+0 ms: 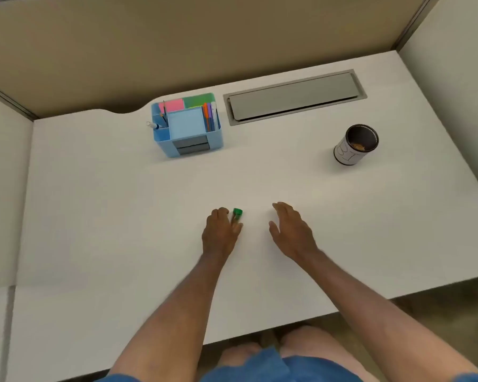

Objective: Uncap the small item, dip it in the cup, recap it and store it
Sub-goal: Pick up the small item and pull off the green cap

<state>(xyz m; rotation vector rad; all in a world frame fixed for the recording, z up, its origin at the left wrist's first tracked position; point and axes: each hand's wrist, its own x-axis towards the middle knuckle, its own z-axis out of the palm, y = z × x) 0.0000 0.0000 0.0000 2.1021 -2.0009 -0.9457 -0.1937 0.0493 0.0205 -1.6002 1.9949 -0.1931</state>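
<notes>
the small item (236,215), a little tube with a green cap (237,211), sat on the white desk (122,216) near its front middle, and the cap was on. the left hand (221,232) was curled around its lower part, fingers (238,227) closed on the body, so the item was held against or just above the desk; which of the two could not be told. just to the right of the item, apart from it, the right hand (291,230) hovered with its fingers spread and loose, grasping nothing.

far to the right of the item and further back stood the cup (356,144), dark inside with a white label. behind the item and a little left stood the blue organiser (186,125), with notes and pens in its compartments.

by my reading the task had barely started: uncapping, dipping, recapping and storing, probably in the organiser, all remained.
</notes>
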